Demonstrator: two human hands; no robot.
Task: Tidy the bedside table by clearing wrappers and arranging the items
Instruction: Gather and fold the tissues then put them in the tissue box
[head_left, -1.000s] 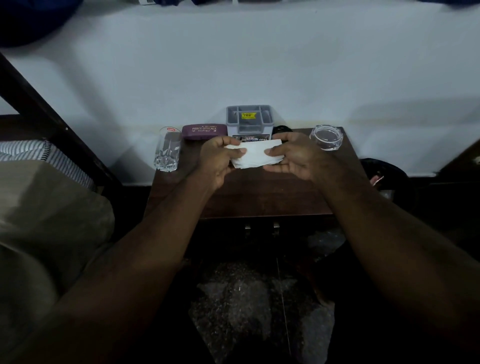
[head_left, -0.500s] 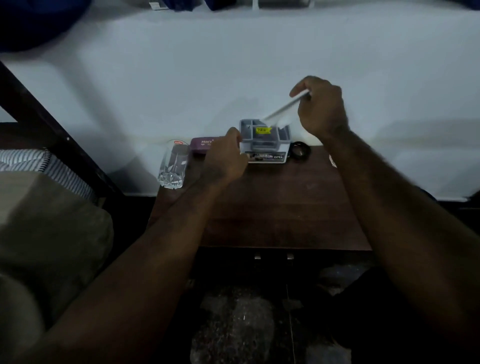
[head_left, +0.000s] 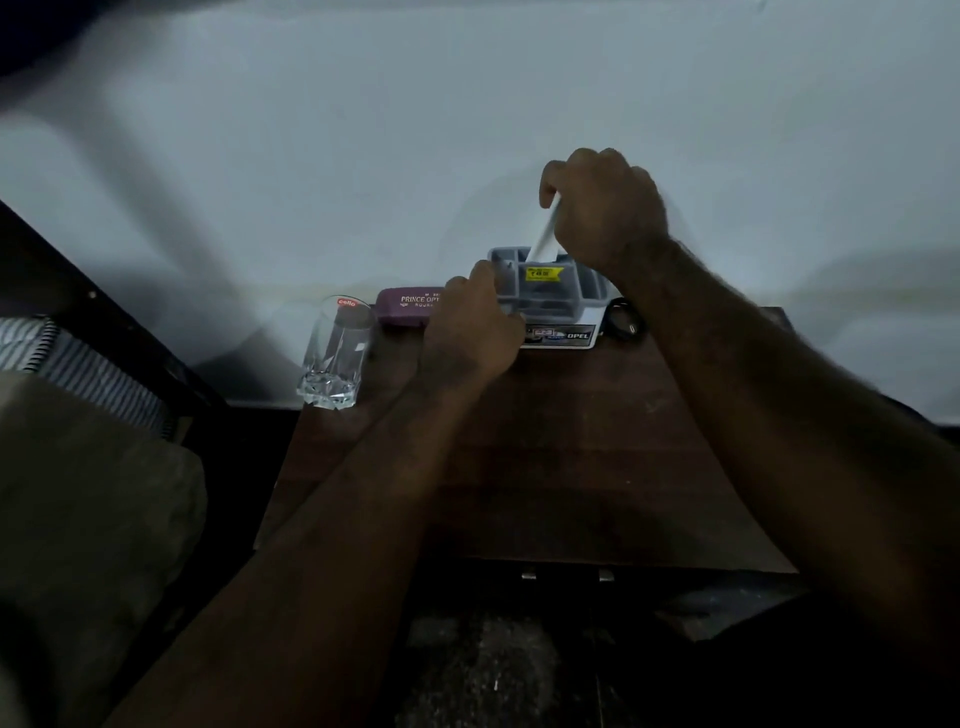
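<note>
pinching folded paper (head_left: 545, 234) over organizer (head_left: 563, 291), right hand (head_left: 605, 213), left hand (head_left: 470, 327) fingers gripping organizer, glass (head_left: 337, 353) beside

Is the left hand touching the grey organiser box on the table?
Touching. The head view shows the left hand with its fingers laid against the left front edge of the grey organiser box, with no gap between them.

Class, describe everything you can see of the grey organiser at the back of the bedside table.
The grey organiser looks like moulded plastic, divided into several open compartments. A yellow sticker sits inside; a printed label reading OPEL fronts it. It stands upright against the wall at the bedside table's rear edge. The left hand steadies its left side, while the right hand lowers a folded white paper into a rear compartment.
</note>
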